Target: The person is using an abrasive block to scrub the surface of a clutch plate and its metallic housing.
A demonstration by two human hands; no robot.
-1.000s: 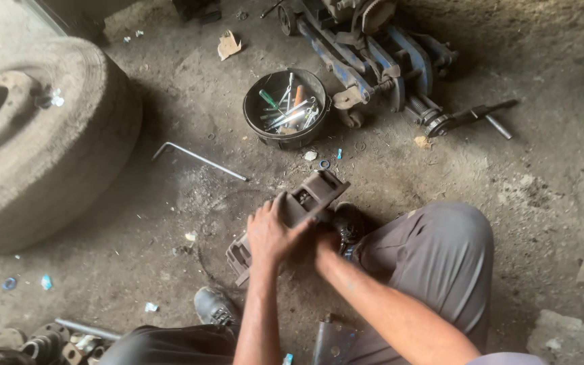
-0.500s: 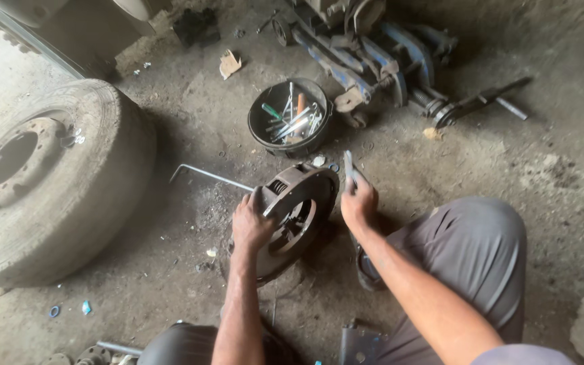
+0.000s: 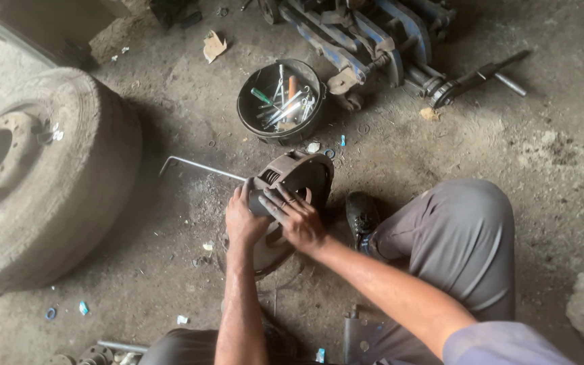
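A dark, round metal drum-like part stands tilted on edge on the dirty floor between my knees. My left hand grips its left rim. My right hand lies over the near side of the part with fingers spread across it. Both hands hold the part together. Its lower portion is hidden behind my hands and forearms.
A black bowl of hand tools sits just beyond the part. A bent metal rod lies to the left, beside a large tyre with wheel. A blue floor jack is at the top. My shoe and bent knee are right.
The part has been turned up from lying flat to standing on edge. My right hand moved from its far right rim onto its near side, next to my left hand.
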